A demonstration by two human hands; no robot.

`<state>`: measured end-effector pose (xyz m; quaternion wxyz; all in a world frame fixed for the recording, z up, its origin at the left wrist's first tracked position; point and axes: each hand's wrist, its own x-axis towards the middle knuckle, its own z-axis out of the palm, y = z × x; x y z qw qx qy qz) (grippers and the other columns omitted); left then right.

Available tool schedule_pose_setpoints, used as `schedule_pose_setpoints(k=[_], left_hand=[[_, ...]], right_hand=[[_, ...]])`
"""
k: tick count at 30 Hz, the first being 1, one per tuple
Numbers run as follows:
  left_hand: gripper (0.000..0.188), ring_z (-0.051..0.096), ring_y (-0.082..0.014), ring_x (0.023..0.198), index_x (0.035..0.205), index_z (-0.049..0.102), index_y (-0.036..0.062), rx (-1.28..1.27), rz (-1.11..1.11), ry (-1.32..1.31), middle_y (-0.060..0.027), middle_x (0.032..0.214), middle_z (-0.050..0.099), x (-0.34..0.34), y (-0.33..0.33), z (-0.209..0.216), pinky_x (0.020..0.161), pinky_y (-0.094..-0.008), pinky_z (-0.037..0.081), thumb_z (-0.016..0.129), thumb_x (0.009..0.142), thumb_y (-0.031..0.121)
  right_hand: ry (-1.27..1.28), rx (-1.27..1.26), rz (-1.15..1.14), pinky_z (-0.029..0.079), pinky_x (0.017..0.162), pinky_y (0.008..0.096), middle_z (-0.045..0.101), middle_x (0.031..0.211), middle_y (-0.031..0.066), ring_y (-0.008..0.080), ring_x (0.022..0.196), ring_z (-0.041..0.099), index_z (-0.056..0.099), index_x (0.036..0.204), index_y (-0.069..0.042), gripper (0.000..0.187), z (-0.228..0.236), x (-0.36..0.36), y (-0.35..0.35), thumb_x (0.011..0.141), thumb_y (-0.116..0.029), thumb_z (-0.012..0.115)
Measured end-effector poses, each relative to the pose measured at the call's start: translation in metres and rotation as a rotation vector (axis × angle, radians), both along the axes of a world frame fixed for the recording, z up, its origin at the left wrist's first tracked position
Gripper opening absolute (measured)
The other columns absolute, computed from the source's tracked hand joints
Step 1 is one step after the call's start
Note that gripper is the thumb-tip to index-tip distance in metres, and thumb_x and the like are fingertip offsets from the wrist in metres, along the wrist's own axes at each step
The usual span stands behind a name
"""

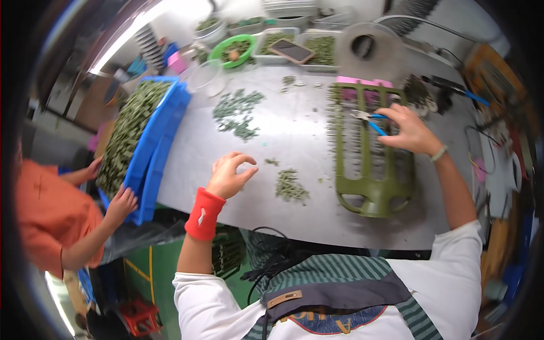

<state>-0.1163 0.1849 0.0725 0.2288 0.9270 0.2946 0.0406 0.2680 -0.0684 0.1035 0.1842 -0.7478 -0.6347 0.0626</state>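
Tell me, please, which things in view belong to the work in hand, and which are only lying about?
Seem to belong:
blue-handled pliers, in the right hand
olive-green slotted frame, beneath the pliers
loose green pieces near the left hand

Seem only lying about:
smartphone
black tool with blue handle, at right

The single fisheye view looks down from head height, fairly near the worktop (306,141), bending straight edges toward its rim. It faces forward, from apron (340,286) below to wall (367,9) above.
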Motion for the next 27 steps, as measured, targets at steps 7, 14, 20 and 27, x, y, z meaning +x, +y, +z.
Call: schedule_pose_setpoints(k=[7,14,20,27], left_hand=[[0.023,0.057,-0.0285,0.107,0.104,0.068,0.0105,-0.188,-0.227,-0.152,-0.0105,0.11,0.063,0.085,-0.025,0.015,0.091,-0.0364,0.045,0.066,0.088,0.027],[0.028,0.059,-0.0266,0.108,0.112,0.065,0.0092,-0.219,-0.313,-0.303,-0.0124,0.112,0.064,0.113,-0.034,-0.002,0.093,-0.0352,0.046,0.065,0.09,0.027],[0.052,0.063,-0.02,0.101,0.132,0.049,0.0042,-0.158,0.195,-0.4,-0.0105,0.106,0.067,0.021,0.046,-0.026,0.091,-0.0343,0.048,0.069,0.088,0.024],[0.101,0.055,-0.0143,0.056,0.151,-0.004,0.0082,-0.457,0.889,-0.508,-0.0118,0.079,0.063,-0.053,0.186,-0.028,0.05,-0.0291,0.048,0.071,0.084,0.018]], right_hand=[[-0.01,0.014,-0.086,0.041,0.086,0.0383,0.054,0.097,0.0104,0.0285,0.097,0.05,0.057,0.118,-0.008,0.057,-0.011,0.0,0.014,0.07,-0.034,0.073],[0.004,0.064,-0.079,0.04,0.079,0.0399,0.051,0.088,0.011,0.0301,0.091,0.05,0.058,0.115,-0.008,0.056,-0.009,0.001,0.007,0.069,-0.035,0.074],[0.114,0.043,-0.102,0.041,0.082,0.0362,0.051,0.091,0.0098,0.0262,0.091,0.05,0.056,0.118,-0.005,0.054,0.002,-0.012,0.003,0.071,-0.027,0.074],[0.159,0.062,-0.076,0.043,0.08,0.0344,0.051,0.093,0.0091,0.0242,0.09,0.051,0.057,0.118,-0.005,0.053,0.013,-0.021,-0.007,0.071,-0.022,0.075]])
